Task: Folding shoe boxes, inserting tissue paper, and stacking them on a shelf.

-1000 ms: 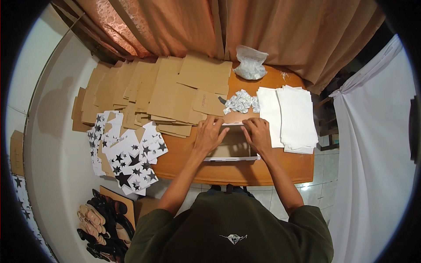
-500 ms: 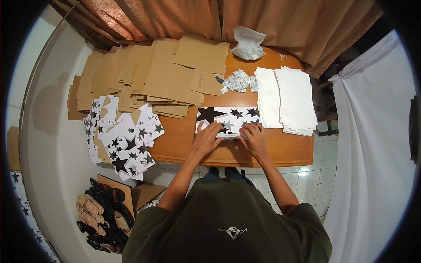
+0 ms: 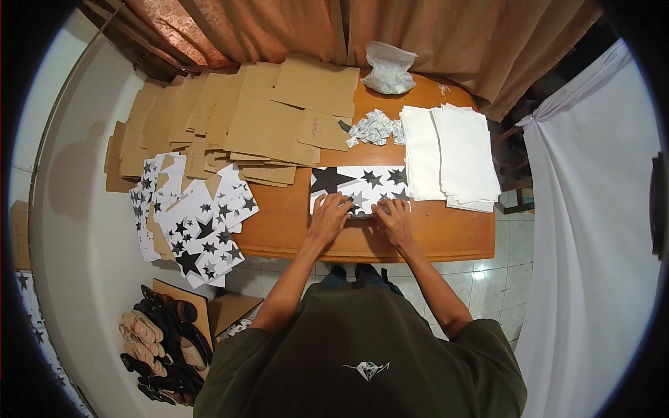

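Note:
A white cardboard box (image 3: 358,182) patterned with black and grey stars lies on the wooden table in front of me, its top down flat. My left hand (image 3: 329,217) is at the near left part of the box, with bent fingers over the top and the thumb by the near edge. At the near right part, my right hand (image 3: 394,220) grips the same edge, fingers curled on top. Both hands partly cover the box's near side. What is inside the box cannot be seen.
Flat brown cardboard pieces (image 3: 254,115) are piled at the back left, with star-patterned sheets (image 3: 202,223) nearer me. White paper stacks (image 3: 465,153), small silvery packets (image 3: 376,128) and a plastic bag (image 3: 389,70) stand right and behind. Shoes (image 3: 164,341) lie at lower left.
A pale strip along the box's near edge, visible between my hands earlier, has gone from view. My hands have stayed nearly in place, with the fingers shifting slightly on the top.

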The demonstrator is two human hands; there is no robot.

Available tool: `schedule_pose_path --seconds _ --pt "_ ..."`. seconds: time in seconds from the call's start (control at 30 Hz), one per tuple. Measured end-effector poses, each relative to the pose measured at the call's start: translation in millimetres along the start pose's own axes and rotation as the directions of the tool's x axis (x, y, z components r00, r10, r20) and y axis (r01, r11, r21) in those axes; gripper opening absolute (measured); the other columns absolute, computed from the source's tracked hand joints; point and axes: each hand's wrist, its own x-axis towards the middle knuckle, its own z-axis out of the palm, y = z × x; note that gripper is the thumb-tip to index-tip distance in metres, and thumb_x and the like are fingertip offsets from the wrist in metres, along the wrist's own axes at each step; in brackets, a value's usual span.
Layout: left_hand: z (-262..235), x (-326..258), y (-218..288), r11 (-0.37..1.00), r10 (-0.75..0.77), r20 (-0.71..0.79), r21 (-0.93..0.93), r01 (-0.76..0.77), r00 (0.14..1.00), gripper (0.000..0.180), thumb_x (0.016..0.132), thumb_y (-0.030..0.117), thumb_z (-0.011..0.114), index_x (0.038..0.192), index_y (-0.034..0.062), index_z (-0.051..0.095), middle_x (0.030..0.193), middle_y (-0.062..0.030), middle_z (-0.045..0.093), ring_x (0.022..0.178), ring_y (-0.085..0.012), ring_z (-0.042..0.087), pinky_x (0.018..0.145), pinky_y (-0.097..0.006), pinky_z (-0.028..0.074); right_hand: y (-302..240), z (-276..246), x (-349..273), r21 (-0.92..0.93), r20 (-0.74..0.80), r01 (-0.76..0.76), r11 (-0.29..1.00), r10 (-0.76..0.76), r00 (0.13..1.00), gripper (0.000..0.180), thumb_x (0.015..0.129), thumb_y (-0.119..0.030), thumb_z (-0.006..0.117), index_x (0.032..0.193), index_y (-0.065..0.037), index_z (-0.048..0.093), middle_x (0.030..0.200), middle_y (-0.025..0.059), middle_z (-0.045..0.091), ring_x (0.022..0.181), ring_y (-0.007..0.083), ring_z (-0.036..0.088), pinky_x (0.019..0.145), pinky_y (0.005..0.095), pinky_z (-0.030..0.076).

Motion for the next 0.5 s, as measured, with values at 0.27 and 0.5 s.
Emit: schedule_pose_path --seconds 0.27,0.5 --pt "15 -9 -7 0.999 0.004 -0.039 -0.036 -0.006 0.999 0.028 0.086 0.014 0.075 0.114 0.0102 0.071 0.130 -0.0087 0.064 0.131 -0.0297 0.052 0.113 -0.052 0.033 -1 10 -9 0.013 -0.001 -0.004 1.000 0.004 1.000 0.055 0.069 -0.017 0.084 0.119 -0.012 0.064 0.116 0.0081 0.061 0.111 0.0282 0.056 0.099 0.0494 0.041" --pt "20 -14 -4 0.997 -0.024 -0.065 -0.074 0.019 0.998 0.030 0.087 0.012 0.072 0.118 0.0098 0.072 0.129 -0.0092 0.064 0.134 -0.0290 0.050 0.117 -0.054 0.030 -13 10 -6 0.046 -0.074 0.006 0.999 -0.003 0.997 0.043 0.078 -0.020 0.080 0.118 -0.011 0.066 0.122 0.0094 0.061 0.122 0.0288 0.055 0.108 0.0515 0.038"
